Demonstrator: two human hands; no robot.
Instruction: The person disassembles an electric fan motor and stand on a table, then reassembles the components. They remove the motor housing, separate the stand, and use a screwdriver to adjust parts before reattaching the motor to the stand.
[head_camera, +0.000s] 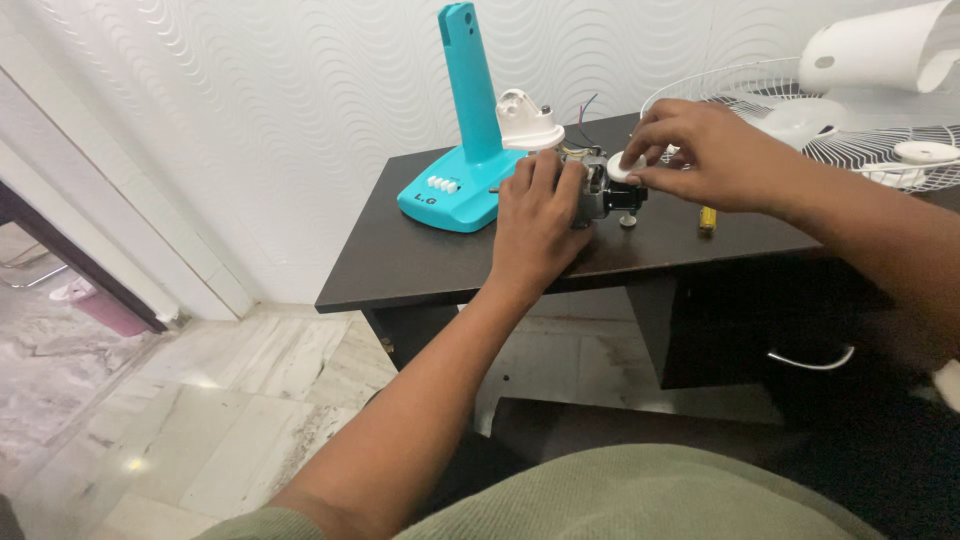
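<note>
L hand (538, 225) gripping fan motor (603, 192), R hand (700, 155) pinching white knob (626, 166)

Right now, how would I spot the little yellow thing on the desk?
Start at the dark desk and find the right hand holding a white disc by the metal motor. Just below that wrist lies the small yellow piece. It is the only yellow item; everything nearby is white, grey or turquoise.

no packages, labels, signs, screens visible
</note>
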